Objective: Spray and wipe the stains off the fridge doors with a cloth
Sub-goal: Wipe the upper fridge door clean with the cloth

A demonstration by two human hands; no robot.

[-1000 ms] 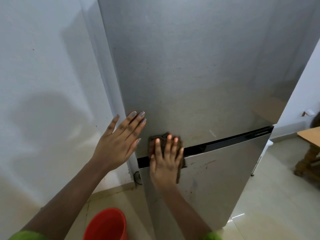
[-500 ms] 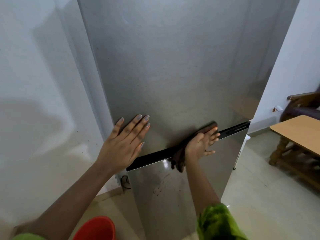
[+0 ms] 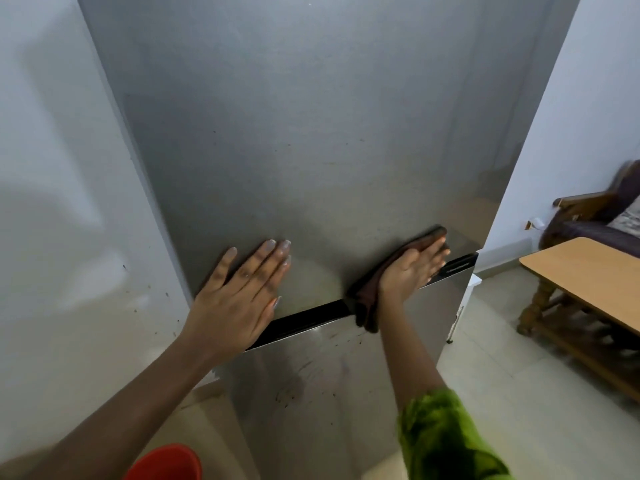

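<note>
The upper door [image 3: 311, 133] and lower door [image 3: 332, 403] of the fridge were shut, with a black gap [image 3: 304, 318] between them. The left hand [image 3: 239, 299] lay flat on the lower left corner of the upper door, fingers straight and slightly spread, holding nothing. The right hand [image 3: 412, 271] pressed a brown cloth [image 3: 363, 301] flat against the lower right of the upper door, fingers straight and close together, not curled round it. The cloth showed above the fingertips, and its loose end hung over the gap onto the top edge of the lower door. Dark smears [image 3: 287, 393] marked the lower door below the gap. A green sleeve [image 3: 443, 441] covered the right forearm. A red bucket [image 3: 166, 462] stood on the floor at the bottom edge of the view. A wooden table [image 3: 588, 268] stood to the right, well apart from the fridge, with a chair [image 3: 588, 216] behind it. The wall [image 3: 52, 202] at left carried dark specks.
</note>
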